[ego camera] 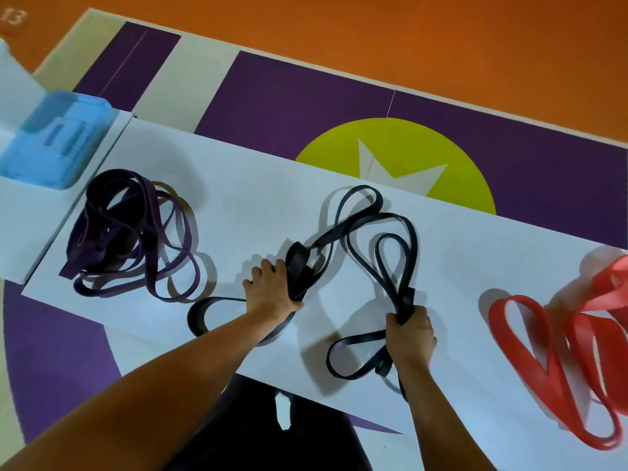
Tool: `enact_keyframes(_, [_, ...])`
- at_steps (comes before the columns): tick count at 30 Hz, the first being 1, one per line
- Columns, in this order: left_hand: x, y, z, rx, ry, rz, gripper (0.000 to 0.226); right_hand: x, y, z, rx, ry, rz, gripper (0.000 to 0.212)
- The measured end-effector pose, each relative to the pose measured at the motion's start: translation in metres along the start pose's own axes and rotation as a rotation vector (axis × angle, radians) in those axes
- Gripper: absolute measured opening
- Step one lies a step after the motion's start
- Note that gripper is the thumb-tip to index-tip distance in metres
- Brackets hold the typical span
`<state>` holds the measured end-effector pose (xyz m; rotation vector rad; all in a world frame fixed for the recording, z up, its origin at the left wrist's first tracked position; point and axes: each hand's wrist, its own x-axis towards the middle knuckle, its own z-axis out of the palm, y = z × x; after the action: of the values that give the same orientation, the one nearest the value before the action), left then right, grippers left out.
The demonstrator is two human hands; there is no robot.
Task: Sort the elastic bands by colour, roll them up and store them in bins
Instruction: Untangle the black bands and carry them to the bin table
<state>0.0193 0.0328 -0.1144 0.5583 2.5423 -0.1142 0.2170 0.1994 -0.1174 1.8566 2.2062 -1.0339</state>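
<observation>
Black elastic bands (360,232) lie in loose loops across the middle of the white table (258,198). My left hand (272,290) grips a folded bunch of black band near the table's middle. My right hand (411,334) grips another part of the black bands, with loops standing up above it and a loop (353,358) lying to its left. A pile of purple bands (129,232) lies at the left. Red bands (560,351) lie in big loops at the right end.
A translucent blue bin (54,141) stands at the far left on a second white surface. Beyond the table lies a floor with purple, yellow-green and orange areas. My dark-clothed legs show below the table's near edge.
</observation>
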Motion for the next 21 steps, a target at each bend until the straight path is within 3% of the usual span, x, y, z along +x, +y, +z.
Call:
enact_keyframes(4, [-0.011, 0.007, 0.006, -0.153, 0.065, 0.02, 0.043, -0.01, -0.007, -0.015, 0.13, 0.008, -0.021, 0.023])
enact_keyframes(6, [-0.018, 0.004, 0.007, -0.228, 0.138, 0.025, 0.033, -0.015, -0.016, -0.026, 0.218, 0.015, -0.052, 0.022])
enact_keyframes(14, [-0.046, -0.03, -0.056, -0.453, 0.41, 0.031, 0.036, -0.036, -0.089, -0.062, 0.354, 0.005, -0.278, 0.02])
enact_keyframes(21, [-0.074, -0.072, -0.115, -0.61, 0.451, -0.081, 0.032, -0.063, -0.162, -0.066, 0.335, 0.009, -0.377, 0.023])
